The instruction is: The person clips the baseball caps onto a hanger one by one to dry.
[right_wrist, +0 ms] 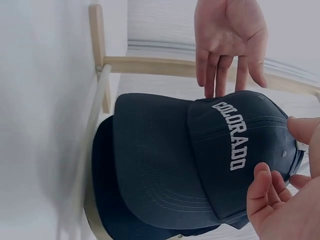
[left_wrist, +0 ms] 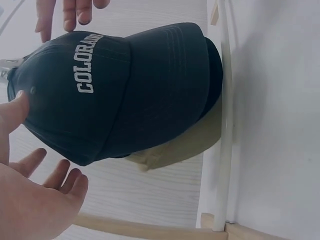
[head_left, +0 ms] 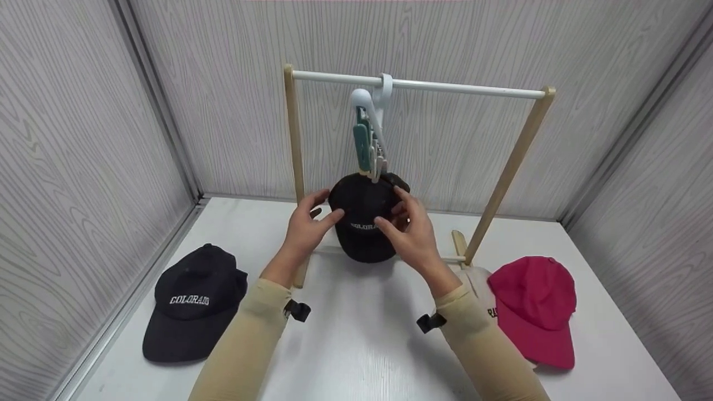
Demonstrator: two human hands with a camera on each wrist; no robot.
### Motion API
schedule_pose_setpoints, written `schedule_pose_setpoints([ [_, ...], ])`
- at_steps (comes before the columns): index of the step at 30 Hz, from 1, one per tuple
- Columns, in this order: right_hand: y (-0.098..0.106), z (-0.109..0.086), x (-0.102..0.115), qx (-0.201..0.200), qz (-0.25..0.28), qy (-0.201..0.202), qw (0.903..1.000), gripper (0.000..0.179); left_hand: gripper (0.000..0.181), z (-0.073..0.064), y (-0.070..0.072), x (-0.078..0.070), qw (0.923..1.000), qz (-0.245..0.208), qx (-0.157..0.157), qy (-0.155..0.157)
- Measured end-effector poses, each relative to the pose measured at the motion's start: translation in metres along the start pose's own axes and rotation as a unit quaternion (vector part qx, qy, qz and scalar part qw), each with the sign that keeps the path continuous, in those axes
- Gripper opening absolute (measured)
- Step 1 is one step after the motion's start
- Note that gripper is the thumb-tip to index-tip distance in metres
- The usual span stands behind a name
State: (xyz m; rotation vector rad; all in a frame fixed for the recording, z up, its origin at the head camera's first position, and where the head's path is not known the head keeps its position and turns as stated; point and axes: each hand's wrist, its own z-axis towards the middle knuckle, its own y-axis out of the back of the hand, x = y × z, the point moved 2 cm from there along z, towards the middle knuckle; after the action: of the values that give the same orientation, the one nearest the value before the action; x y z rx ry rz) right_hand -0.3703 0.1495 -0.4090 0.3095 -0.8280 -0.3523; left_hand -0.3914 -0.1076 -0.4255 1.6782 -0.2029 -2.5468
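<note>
A dark baseball cap (head_left: 365, 200) lettered COLORADO hangs, brim down, below a clip hanger (head_left: 362, 147). My left hand (head_left: 306, 225) is at its left side, thumb at the crown and the other fingers loosely bent beside it. On the opposite side is my right hand (head_left: 415, 231), its thumb also near the front of the crown. In the wrist views neither hand curls round the cap. Behind it hang another dark cap (right_wrist: 103, 165) and a beige cap (left_wrist: 175, 150). The clip's bite on the cap is hard to make out.
The hanger hooks over the white rail (head_left: 462, 87) of a wood-legged rack (head_left: 507, 172). A navy COLORADO cap (head_left: 195, 284) lies on the white table (head_left: 356, 345) at left. At right, a red cap (head_left: 537, 301) lies beside a partly hidden beige cap (head_left: 476, 281).
</note>
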Motion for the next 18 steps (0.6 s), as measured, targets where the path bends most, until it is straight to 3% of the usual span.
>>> schedule_pose_setpoints([
  [6, -0.007, -0.012, 0.001, -0.004, 0.005, 0.015, 0.9999, 0.067, 0.07, -0.009, 0.01, 0.002, 0.9997, 0.0, 0.005, 0.024],
  [18, -0.025, -0.028, 0.002, 0.025, 0.009, 0.031, 0.9992, 0.063, 0.066, -0.028, 0.04, -0.001, 0.9996, 0.008, 0.0, 0.026],
])
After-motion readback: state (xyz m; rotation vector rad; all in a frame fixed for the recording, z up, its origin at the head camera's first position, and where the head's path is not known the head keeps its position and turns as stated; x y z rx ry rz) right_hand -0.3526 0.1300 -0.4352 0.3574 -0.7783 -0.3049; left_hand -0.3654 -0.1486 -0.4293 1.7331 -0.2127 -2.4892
